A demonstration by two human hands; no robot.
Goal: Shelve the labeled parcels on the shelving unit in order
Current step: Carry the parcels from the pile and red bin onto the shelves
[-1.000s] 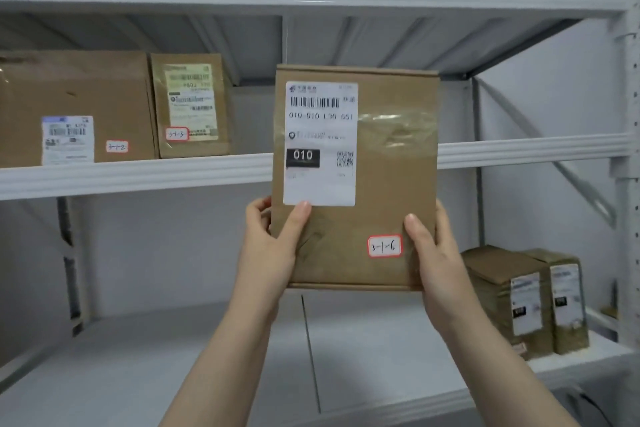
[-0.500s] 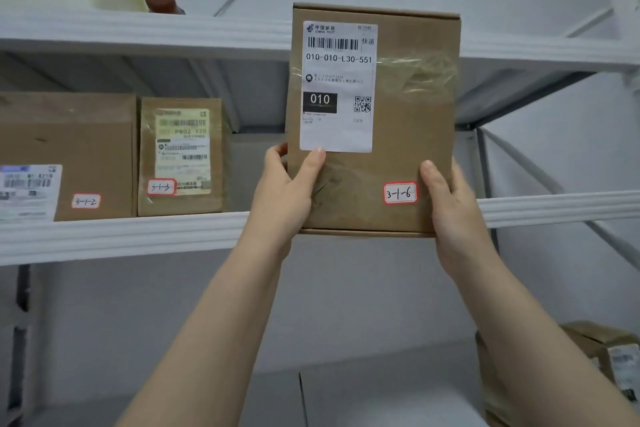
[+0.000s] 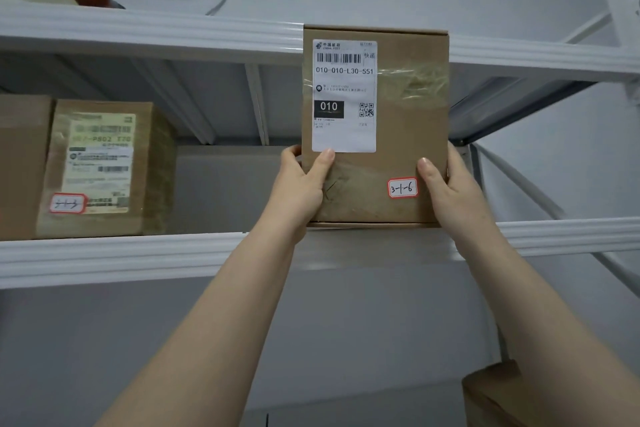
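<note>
Lifted from in front of the lower bay a second ago, the one brown cardboard parcel [image 3: 408,135] tagged 3-1-6 now has its bottom edge at the front lip of the white metal middle shelf [image 3: 121,253]. The left hand [image 3: 298,184] and right hand [image 3: 450,191] grip its lower corners, thumbs on its face. Two other boxes stand on that shelf, well to the left: a taped box tagged 3-1-3 [image 3: 100,166] and a plain brown box [image 3: 20,166] just beside it.

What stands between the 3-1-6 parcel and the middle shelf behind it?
Nothing visible. The middle shelf looks bare right of the 3-1-3 box; the 3-1-6 parcel hides the spot directly behind it.
</note>
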